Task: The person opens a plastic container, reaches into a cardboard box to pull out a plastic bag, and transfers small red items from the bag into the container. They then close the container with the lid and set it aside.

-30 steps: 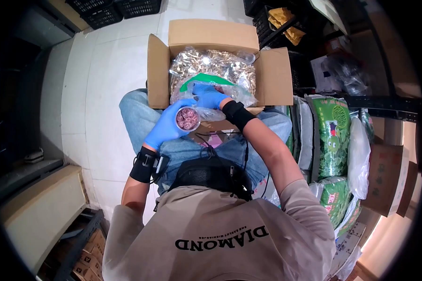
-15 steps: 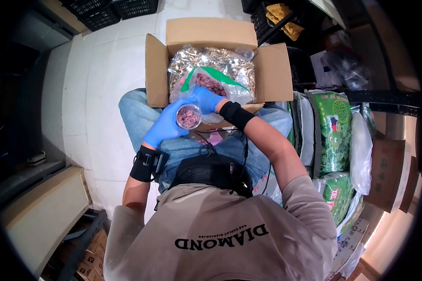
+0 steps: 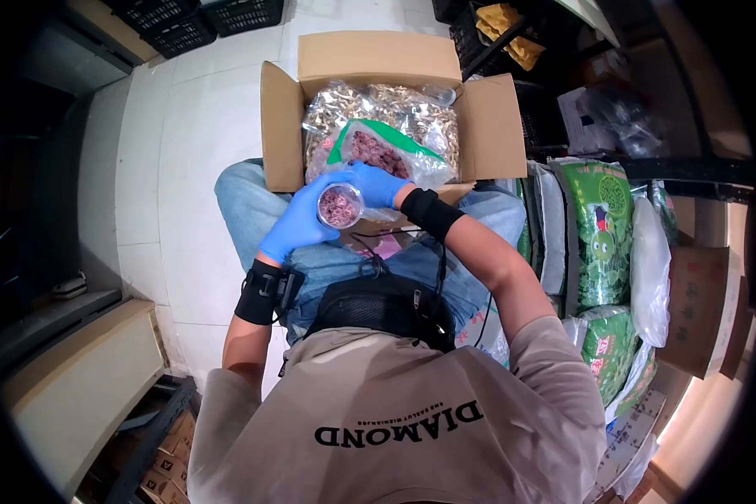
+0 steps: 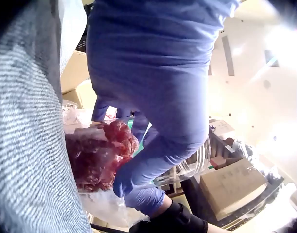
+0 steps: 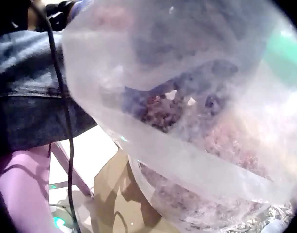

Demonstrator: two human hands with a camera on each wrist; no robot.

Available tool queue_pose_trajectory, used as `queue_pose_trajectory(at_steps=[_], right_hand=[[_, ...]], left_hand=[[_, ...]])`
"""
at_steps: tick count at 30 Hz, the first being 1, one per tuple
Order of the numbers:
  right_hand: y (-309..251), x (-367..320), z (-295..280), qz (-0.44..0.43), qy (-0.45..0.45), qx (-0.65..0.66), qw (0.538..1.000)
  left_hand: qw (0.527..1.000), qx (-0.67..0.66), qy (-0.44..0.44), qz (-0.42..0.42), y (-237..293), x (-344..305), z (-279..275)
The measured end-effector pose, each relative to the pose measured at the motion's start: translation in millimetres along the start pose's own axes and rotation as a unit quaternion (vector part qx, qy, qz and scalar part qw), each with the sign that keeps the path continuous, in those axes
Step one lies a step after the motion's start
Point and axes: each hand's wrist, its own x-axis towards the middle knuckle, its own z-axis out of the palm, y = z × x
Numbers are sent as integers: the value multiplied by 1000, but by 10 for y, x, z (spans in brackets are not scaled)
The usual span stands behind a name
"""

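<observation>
Blue-gloved, the left hand [image 3: 301, 220] grips a clear round cup [image 3: 359, 220] with purplish-red dried pieces in it. The left wrist view shows the thumb crossing in front of its clear ringed rim [image 4: 203, 156]. Touching or nearly touching the cup, the right hand [image 3: 376, 183], also gloved, is at the near edge of a clear bag [image 3: 428, 170] with a green band. More red pieces lie inside this bag. Through cloudy plastic in the right wrist view, the right hand [image 5: 192, 80] shows beside a dark red clump [image 5: 160, 111]; its grip is unclear.
The bag lies in an open cardboard box [image 3: 378, 55] over packs of pale dried strips [image 3: 336, 105]. Green printed bags [image 3: 601, 235] and a carton [image 3: 693, 311] stand to the right. Black crates [image 3: 244, 13] are at the upper left, and a cable hangs near the lap.
The right hand has come back a little toward the person, out from deeper in the bag. The bag's green band has been raised and its mouth spread, showing more red pieces.
</observation>
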Motion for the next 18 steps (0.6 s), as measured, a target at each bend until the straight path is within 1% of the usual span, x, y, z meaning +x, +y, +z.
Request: queue_pose_trajectory(at_steps=[1, 2, 4, 5, 7, 8, 9, 10, 11, 12, 13, 14, 15, 16, 17, 18], right_hand=[[18, -29, 15, 14, 9, 32, 999], [52, -23, 11, 16, 9, 31, 999], [170, 29, 40, -25, 13, 57, 998], [229, 12, 46, -26, 13, 57, 998], [186, -34, -147, 81, -69, 124, 987], [139, -43, -230, 80, -69, 124, 987], [61, -51, -330, 139, -24, 204, 969], [14, -67, -414, 197, 20, 281, 939], [-3, -64, -535, 221, 31, 298, 928], [7, -71, -558, 221, 30, 298, 928], [10, -74, -572, 304, 68, 427, 849], [22, -77, -601, 377, 104, 543, 743], [175, -143, -639, 387, 64, 551, 736], [89, -182, -733, 386, 63, 551, 737], [-13, -244, -815, 257, 92, 457, 847], [-127, -283, -912, 117, 119, 344, 924]], left_hand=[[1000, -7, -2, 0, -10, -2, 11], [1000, -8, -4, 1, -12, -1, 19], [1000, -10, 3, 3, 37, 7, -7], [1000, -10, 3, 3, 69, 11, -19], [1000, -22, -6, 9, 170, 38, -41], [1000, -22, -6, 9, 230, 48, -59], [1000, -4, -7, 12, 298, 60, -80], [1000, 13, -7, 15, 360, 69, -98], [1000, 12, -7, 15, 411, 76, -115], [999, 47, -4, 9, 456, 86, -130], [997, 82, -2, 4, 500, 100, -144], [997, 82, -1, 4, 558, 131, -142], [996, 86, 0, -2, 620, 176, -129], [996, 90, 2, -8, 648, 209, -129], [996, 90, 3, -7, 575, 237, -120], [993, 115, 1, -17, 432, 282, -90]])
